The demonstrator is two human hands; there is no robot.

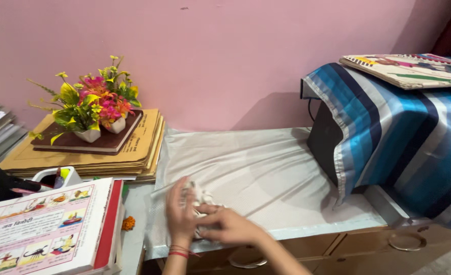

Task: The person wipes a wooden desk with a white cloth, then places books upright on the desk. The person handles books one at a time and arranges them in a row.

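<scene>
1. While both hands meet near the counter's near edge, the left hand (180, 210) and right hand (229, 225) grasp a crumpled white cloth (201, 199).
2. It lies on the white sheet (256, 173).
3. Bare sheet stretches far and right toward the striped-covered box (393, 137); stacked folders (134, 153) bound the left.

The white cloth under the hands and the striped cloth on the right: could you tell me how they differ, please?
The white cloth is plain and lies flat along the counter top; the striped cloth has blue, navy and grey bands and hangs draped over a dark boxy thing. The white cloth bears both hands, left hand and right hand, with a small crumpled rag; the striped cloth bears a flat printed board. Both serve as covers.
</scene>
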